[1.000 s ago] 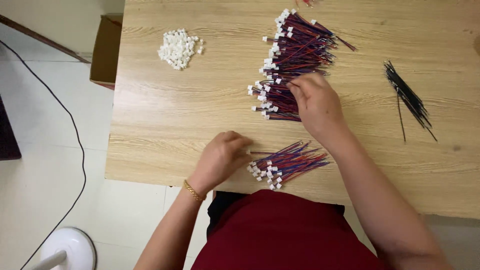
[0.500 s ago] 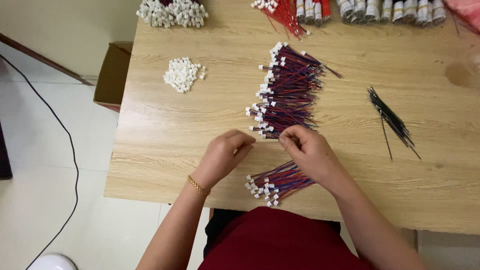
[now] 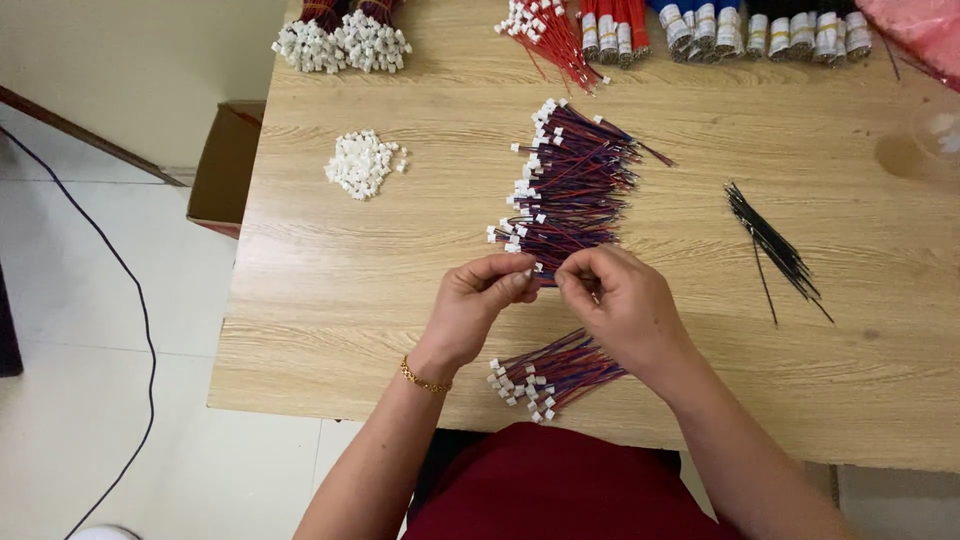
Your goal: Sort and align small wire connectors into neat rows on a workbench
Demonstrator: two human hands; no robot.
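Two hands, the left hand (image 3: 480, 305) and right hand (image 3: 620, 300), pinch one wire lead (image 3: 540, 268) between fingertips; fingers hide most of it, beside the wire pile (image 3: 570, 185).

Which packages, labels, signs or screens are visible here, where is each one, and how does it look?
Cardboard box: on the floor left of the table, brown, open top.
Label bands: pale strips wrapped round the wire bundles along the table's far edge; print too small to tell.
Pink bag: far right corner of the table, thin plastic, partly cut off.
No signs or screens in view.
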